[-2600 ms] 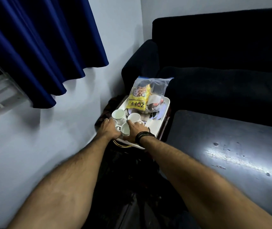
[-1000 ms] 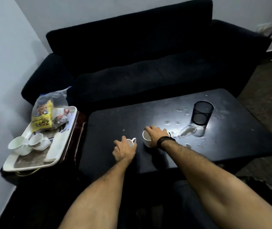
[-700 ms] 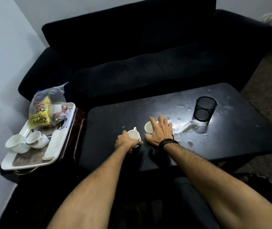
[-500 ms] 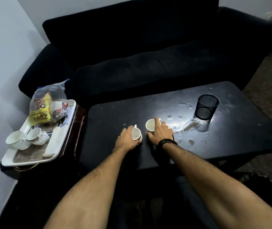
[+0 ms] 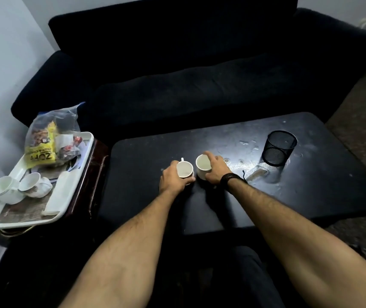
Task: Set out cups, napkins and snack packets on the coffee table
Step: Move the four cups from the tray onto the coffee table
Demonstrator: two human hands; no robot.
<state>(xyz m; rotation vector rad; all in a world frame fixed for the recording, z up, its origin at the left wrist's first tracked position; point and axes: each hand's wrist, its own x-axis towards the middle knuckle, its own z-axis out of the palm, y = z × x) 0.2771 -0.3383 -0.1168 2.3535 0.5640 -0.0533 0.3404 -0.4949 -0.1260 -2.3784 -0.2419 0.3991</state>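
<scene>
Two white cups stand upright side by side near the middle of the black coffee table (image 5: 311,196). My left hand (image 5: 172,178) wraps the left cup (image 5: 184,169); its handle points away from me. My right hand (image 5: 215,171) holds the right cup (image 5: 203,163) by its side and rim. On the white tray (image 5: 66,192) at the left, two more white cups (image 5: 6,187) (image 5: 30,181) lie tilted beside a crumpled napkin (image 5: 43,189). A clear bag of snack packets (image 5: 51,138) with a yellow pack leans at the tray's far end.
A black mesh cup (image 5: 278,147) stands on the table's right part, with wet patches around it. The tray rests on a dark wooden side table (image 5: 95,174) next to the wall. A dark sofa (image 5: 199,74) runs behind the table.
Both hands carried a cup each from the tray to the coffee table and set them down. In the last half second the hands stay on the cups, barely shifting.
</scene>
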